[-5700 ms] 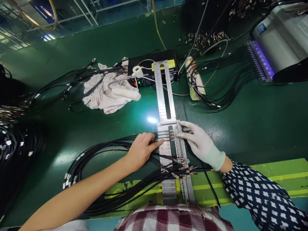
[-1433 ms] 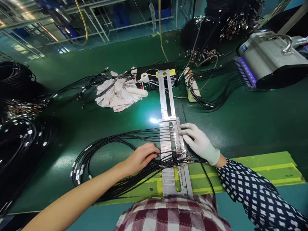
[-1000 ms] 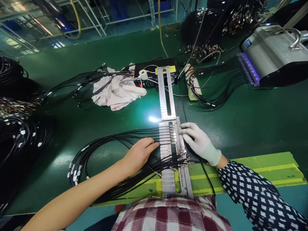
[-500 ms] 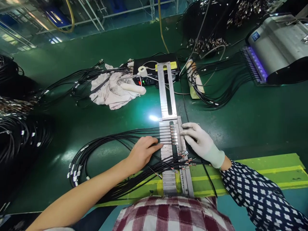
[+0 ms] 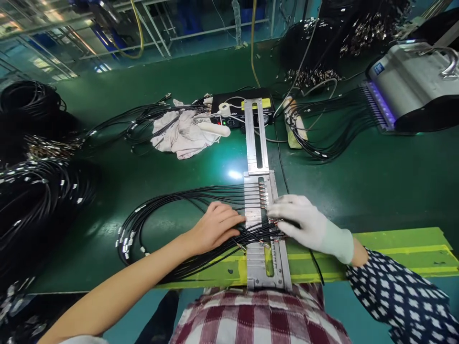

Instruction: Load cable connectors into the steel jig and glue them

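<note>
Thin black cables with metal-tipped ends (image 5: 252,193) lie side by side across a long slotted silver metal fixture (image 5: 255,268) at the frame's centre; a loose bundle crosses its lower part. The bare left hand (image 5: 218,225) rests at its left edge, fingers bent; whether they grip a cable, I cannot tell. The white-gloved right hand (image 5: 308,222) reaches its right rail, thumb and fingers apart. On the green bench (image 5: 340,191), a crumpled white cloth (image 5: 177,136) lies upper centre.
</note>
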`<action>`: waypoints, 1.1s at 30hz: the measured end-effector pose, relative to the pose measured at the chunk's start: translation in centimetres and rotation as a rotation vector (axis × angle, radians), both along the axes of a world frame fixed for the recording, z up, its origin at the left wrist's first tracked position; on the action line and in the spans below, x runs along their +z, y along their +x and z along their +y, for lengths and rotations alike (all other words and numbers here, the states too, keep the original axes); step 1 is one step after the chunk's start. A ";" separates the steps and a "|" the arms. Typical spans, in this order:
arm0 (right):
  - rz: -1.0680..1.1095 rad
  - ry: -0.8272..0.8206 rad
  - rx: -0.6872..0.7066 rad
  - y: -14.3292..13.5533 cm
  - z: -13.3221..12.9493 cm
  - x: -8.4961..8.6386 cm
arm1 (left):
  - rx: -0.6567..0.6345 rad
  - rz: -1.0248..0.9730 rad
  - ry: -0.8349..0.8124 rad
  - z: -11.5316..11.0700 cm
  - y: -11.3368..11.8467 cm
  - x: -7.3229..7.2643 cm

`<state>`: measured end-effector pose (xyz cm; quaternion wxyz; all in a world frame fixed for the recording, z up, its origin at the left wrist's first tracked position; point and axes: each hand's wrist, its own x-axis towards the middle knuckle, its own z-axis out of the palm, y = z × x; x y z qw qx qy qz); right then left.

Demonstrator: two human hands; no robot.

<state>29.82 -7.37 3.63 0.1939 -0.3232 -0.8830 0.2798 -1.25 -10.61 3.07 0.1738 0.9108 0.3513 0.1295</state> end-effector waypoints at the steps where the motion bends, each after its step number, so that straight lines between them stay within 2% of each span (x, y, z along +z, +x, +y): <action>1: -0.036 0.003 0.021 0.0 -0.9 0.4 | -0.022 -0.007 -0.036 -0.3 0.0 0.4; 3: -0.063 -0.007 0.027 0.0 -2.8 0.9 | -0.033 -0.061 -0.075 -0.9 0.1 0.9; 6: -0.028 -0.076 0.047 -0.2 -5.2 1.2 | 0.016 -0.217 -0.058 -1.0 0.3 0.9; 9: 0.010 -0.144 0.099 0.1 -5.9 1.3 | 0.055 -0.287 0.001 -0.7 0.5 0.3; 11: 0.029 -0.152 0.054 0.5 -5.2 1.2 | 0.048 -0.271 0.031 -0.4 0.7 -0.1; 13: 0.043 -0.133 -0.064 1.0 -3.7 0.7 | 0.042 -0.231 0.026 0.0 0.9 -0.4; 17: 0.104 -0.142 -0.255 1.7 -0.5 -0.9 | 0.010 -0.093 -0.067 0.8 0.8 -0.5; 20: 0.151 -0.165 -0.333 1.6 0.5 -2.0 | -0.013 -0.050 -0.164 1.6 0.7 -0.3; 25: 0.154 -0.143 -0.345 1.3 0.4 -2.4 | 0.001 -0.039 -0.293 2.9 0.9 0.7; 29: 0.162 -0.138 -0.336 1.3 0.4 -2.3 | 0.017 -0.009 -0.297 3.5 1.3 1.7; 33: 0.159 -0.137 -0.331 1.3 0.5 -2.2 | 0.032 -0.007 -0.296 3.5 1.5 2.0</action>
